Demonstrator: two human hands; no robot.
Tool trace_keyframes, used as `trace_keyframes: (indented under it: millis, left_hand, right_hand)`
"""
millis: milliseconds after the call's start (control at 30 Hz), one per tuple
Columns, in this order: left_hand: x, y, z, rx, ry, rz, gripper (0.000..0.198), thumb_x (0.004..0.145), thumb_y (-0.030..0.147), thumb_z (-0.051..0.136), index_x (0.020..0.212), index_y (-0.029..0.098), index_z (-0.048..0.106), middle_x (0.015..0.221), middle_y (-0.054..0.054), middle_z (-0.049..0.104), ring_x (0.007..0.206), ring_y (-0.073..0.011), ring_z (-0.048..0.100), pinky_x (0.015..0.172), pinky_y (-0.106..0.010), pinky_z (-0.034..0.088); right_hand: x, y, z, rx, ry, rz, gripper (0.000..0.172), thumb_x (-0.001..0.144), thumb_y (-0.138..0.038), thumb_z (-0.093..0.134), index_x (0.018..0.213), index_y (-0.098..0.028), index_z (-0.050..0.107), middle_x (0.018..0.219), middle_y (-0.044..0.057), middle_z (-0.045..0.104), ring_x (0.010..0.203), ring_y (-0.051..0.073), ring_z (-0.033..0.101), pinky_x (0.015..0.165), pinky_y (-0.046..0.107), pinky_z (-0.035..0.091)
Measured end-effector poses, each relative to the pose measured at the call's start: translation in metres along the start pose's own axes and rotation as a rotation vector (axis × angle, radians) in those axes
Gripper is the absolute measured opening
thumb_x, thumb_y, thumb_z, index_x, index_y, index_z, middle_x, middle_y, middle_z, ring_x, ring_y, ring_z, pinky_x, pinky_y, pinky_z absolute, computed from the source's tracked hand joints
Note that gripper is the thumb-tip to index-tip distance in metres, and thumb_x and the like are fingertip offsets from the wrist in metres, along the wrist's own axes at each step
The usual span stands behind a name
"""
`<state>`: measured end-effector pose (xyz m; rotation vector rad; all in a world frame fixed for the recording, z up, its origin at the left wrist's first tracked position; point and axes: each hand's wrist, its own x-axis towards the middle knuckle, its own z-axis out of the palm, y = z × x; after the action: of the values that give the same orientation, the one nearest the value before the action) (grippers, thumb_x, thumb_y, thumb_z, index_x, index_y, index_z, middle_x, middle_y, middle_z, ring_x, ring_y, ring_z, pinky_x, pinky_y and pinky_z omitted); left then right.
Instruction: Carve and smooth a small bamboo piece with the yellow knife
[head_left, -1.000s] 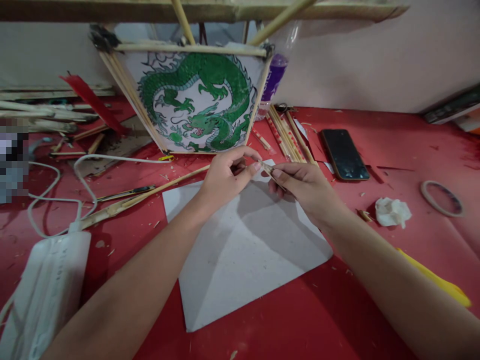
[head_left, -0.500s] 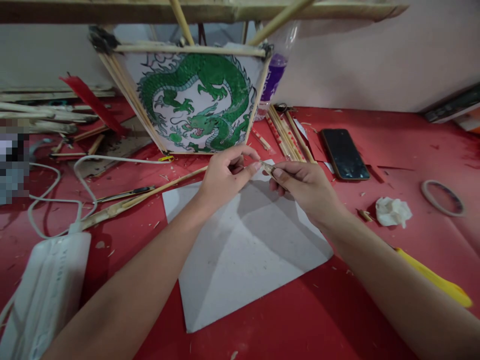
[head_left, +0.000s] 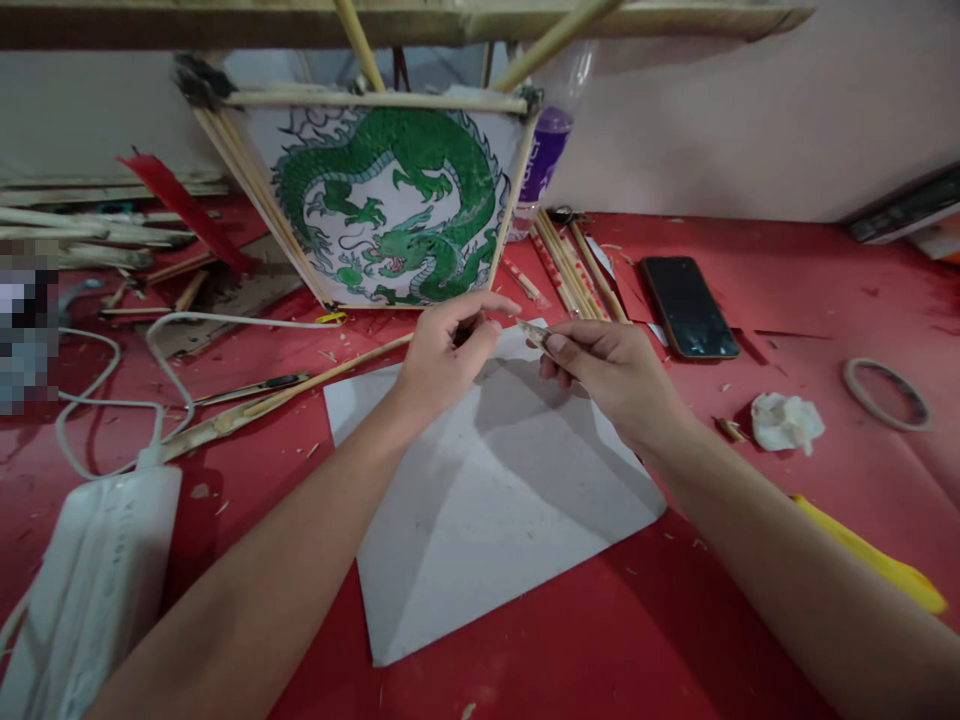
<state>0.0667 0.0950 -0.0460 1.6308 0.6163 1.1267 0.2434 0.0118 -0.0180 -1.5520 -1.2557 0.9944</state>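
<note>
My right hand (head_left: 600,360) pinches a small pointed sliver (head_left: 534,335), pale with dark marks; I cannot make out its material. Its tip points left, toward my left hand (head_left: 457,345). The left thumb and forefinger are apart, a short gap from that tip, while the other fingers curl partly out of sight. Under both hands lies a white sheet (head_left: 480,540), slightly creased. Just behind them stands a stick-framed panel (head_left: 390,210) with a green dragon painted on it.
On the red table (head_left: 585,640) are a power strip (head_left: 97,580) with a white cable, a phone (head_left: 688,308), crumpled tissue (head_left: 786,423), a tape roll (head_left: 885,394) and a yellow-handled tool (head_left: 870,555). A red candle (head_left: 184,210), bamboo sticks (head_left: 574,270) and a bottle (head_left: 547,160) stand or lie farther back.
My left thumb and forefinger have drawn back to the left and parted from the sliver's tip. The right hand keeps its hold, almost unmoved.
</note>
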Motion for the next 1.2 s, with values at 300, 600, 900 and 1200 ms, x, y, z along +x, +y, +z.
trace_keyframes:
  millis: [300,600,900,1200]
  left_hand:
    - [0.002,-0.004,0.000,-0.044,0.038,-0.105,0.013,0.089,0.020,0.058,0.086,0.019,0.070,0.061,0.003,0.046,0.053,-0.0090,0.036,0.049,-0.026,0.027]
    - [0.003,-0.006,-0.001,0.017,0.020,-0.101,0.016,0.092,0.024,0.056,0.085,0.019,0.070,0.065,0.002,0.051,0.060,-0.0105,0.043,0.056,-0.027,0.034]
    - [0.004,-0.006,0.000,0.061,0.008,-0.095,0.020,0.093,0.023,0.054,0.079,0.017,0.067,0.067,0.001,0.055,0.065,-0.0109,0.048,0.062,-0.026,0.038]
    - [0.004,-0.010,-0.001,0.060,-0.006,-0.065,0.024,0.095,0.025,0.053,0.075,0.018,0.065,0.061,0.003,0.048,0.060,-0.0106,0.044,0.058,-0.028,0.034]
  right_hand:
    - [-0.008,-0.001,0.002,-0.954,0.018,-0.411,0.029,0.097,-0.018,0.048,0.096,-0.016,0.077,0.096,0.011,0.074,0.090,0.025,0.065,0.078,0.038,0.046]
    - [-0.011,0.005,0.006,-1.123,-0.025,-0.491,0.027,0.099,-0.015,0.048,0.104,-0.014,0.075,0.097,0.011,0.073,0.092,0.025,0.065,0.074,0.034,0.045]
    - [-0.013,0.008,0.010,-1.143,-0.065,-0.547,0.024,0.098,-0.014,0.049,0.110,-0.010,0.070,0.100,0.013,0.074,0.093,0.027,0.067,0.078,0.037,0.047]
    - [-0.011,0.006,0.007,-1.194,-0.076,-0.509,0.028,0.096,-0.017,0.048,0.115,-0.012,0.068,0.096,0.013,0.076,0.091,0.027,0.069,0.071,0.035,0.046]
